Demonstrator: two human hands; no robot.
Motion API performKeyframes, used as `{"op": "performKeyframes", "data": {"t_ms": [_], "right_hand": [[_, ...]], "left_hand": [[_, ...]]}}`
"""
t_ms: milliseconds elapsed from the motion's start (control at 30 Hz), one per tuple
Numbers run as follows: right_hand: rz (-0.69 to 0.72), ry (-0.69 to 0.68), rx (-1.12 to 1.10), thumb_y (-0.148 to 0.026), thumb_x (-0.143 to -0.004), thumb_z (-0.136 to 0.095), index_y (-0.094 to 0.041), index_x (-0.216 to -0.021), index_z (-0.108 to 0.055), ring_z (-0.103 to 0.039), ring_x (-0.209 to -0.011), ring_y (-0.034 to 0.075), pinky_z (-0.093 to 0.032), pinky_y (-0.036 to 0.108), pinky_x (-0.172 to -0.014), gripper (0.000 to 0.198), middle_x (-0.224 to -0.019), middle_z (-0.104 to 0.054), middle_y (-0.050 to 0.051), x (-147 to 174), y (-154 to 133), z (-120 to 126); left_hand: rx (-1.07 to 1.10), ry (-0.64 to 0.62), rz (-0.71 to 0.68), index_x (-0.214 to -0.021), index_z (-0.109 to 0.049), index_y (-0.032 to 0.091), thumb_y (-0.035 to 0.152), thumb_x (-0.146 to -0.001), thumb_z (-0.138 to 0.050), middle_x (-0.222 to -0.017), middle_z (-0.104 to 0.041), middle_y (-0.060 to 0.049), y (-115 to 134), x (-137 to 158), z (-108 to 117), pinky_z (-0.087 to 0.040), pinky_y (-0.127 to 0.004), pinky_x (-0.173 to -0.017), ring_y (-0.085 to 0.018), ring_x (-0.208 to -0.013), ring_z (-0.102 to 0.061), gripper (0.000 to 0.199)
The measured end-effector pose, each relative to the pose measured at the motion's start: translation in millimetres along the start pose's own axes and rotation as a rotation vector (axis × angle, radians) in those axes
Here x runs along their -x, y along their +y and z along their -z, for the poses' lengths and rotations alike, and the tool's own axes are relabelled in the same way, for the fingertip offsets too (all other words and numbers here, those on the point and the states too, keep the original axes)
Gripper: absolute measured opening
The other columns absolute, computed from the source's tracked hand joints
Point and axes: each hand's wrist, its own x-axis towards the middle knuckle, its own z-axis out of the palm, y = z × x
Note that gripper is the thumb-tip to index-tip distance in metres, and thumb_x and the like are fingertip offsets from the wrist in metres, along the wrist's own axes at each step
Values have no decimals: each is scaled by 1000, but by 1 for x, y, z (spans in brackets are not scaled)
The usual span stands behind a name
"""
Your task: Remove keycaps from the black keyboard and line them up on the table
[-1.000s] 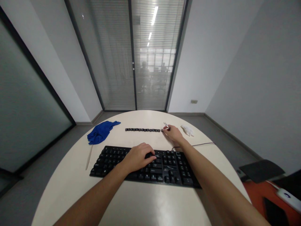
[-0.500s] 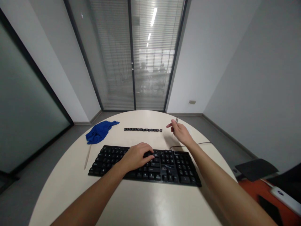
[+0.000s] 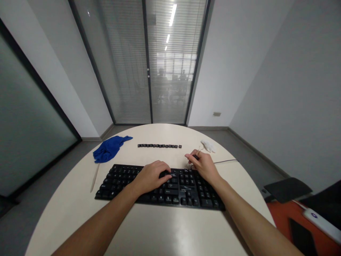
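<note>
A black keyboard (image 3: pixel 170 191) lies on the round pale table. My left hand (image 3: pixel 152 176) rests over its upper middle, fingers bent, with a dark gap between thumb and fingertips. No held object shows in it. My right hand (image 3: pixel 204 165) is above the keyboard's upper right edge, closed around a keycap puller (image 3: pixel 196 157) with a dark handle and thin wire ends pointing away from me. The fingers hide part of this tool. Beyond the keyboard, several loose black keycaps (image 3: pixel 157 145) form a row, the rightmost slightly apart from the others.
A crumpled blue cloth (image 3: pixel 109 149) lies at the left, with a thin pale stick (image 3: pixel 95 178) beside it. At the right are a crumpled white tissue (image 3: pixel 208 146) and the keyboard's cable (image 3: pixel 226 161). A power strip (image 3: pixel 321 222) sits on an orange surface beyond the table (image 3: pixel 149 231).
My right hand has come down and nearer, from beside the keycap row to the keyboard's upper edge, uncovering the white tissue. My left hand stays on the keyboard. The view has shifted slightly.
</note>
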Motion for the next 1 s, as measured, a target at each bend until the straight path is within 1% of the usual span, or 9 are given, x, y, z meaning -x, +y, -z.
{"op": "performKeyframes", "data": {"t_ms": [67, 133, 267, 333, 400, 500, 600, 767, 1000], "right_hand": [[15, -39, 29, -58, -89, -53, -20, -72, -60, -56, -47, 14, -40, 25, -54, 42, -52, -60, -1, 1, -2, -1], [52, -81, 57, -56, -90, -52, -20, -71, -59, -58, -51, 16, -41, 25, -57, 42, -52, -60, -1, 3, -4, -1], [163, -176, 139, -52, -93, -49, -21, -70, -58, -61, -63, 18, -41, 26, -64, 40, -62, -64, 1, 7, -13, 1], [208, -229, 173, -50, -94, -49, -21, -73, -60, -62, -69, 18, -42, 27, -67, 37, -68, -66, 3, 9, -17, 4], [227, -292, 163, -47, -93, -51, -21, -79, -63, -62, -74, 19, -43, 27, -69, 33, -77, -69, 3, 11, -20, 7], [227, -358, 112, -45, -93, -54, -21, -90, -66, -63, -78, 18, -44, 26, -71, 26, -86, -71, 3, 12, -20, 13], [192, -362, 82, -44, -90, -59, -22, -98, -67, -64, -75, 17, -45, 26, -70, 25, -88, -72, 2, 12, -17, 19], [163, -379, 20, -43, -90, -58, -21, -91, -70, -65, -80, 18, -46, 26, -73, 25, -87, -72, 2, 9, -12, 22], [129, -417, -27, -46, -89, -58, -20, -92, -70, -66, -79, 19, -48, 27, -73, 29, -85, -73, 2, 7, -4, 22]], "left_hand": [[3, -3, 0, -98, -62, 21, 32, -92, -58, -99, -68, -3, 0, 0, 0, -48, -35, -88, -20, -96, -60, 13], [5, -5, 3, -99, -62, 22, 32, -92, -58, -100, -68, -3, 0, 0, 0, -48, -35, -88, -21, -96, -60, 13], [1, -7, 9, -99, -62, 22, 32, -91, -58, -99, -68, -4, 0, 0, 0, -48, -36, -87, -21, -96, -60, 14], [2, -6, 10, -99, -62, 22, 32, -91, -59, -99, -67, -3, 0, 0, 0, -48, -35, -87, -21, -96, -60, 13], [4, -2, 11, -99, -63, 22, 32, -91, -58, -99, -67, -4, 0, 0, 0, -48, -35, -86, -21, -95, -60, 14], [6, 3, 5, -99, -63, 22, 33, -92, -57, -98, -68, -4, 1, 0, 0, -49, -35, -86, -21, -95, -60, 14], [3, 6, -1, -99, -62, 22, 33, -93, -56, -99, -68, -4, 1, 0, 0, -49, -35, -87, -21, -95, -60, 15], [-4, -2, 3, -100, -63, 22, 32, -92, -57, -99, -68, -4, 0, 0, 0, -49, -35, -88, -21, -97, -61, 14], [4, 3, 1, -99, -63, 22, 32, -92, -57, -99, -68, -4, -1, 0, -1, -49, -36, -88, -21, -96, -61, 14]]}}
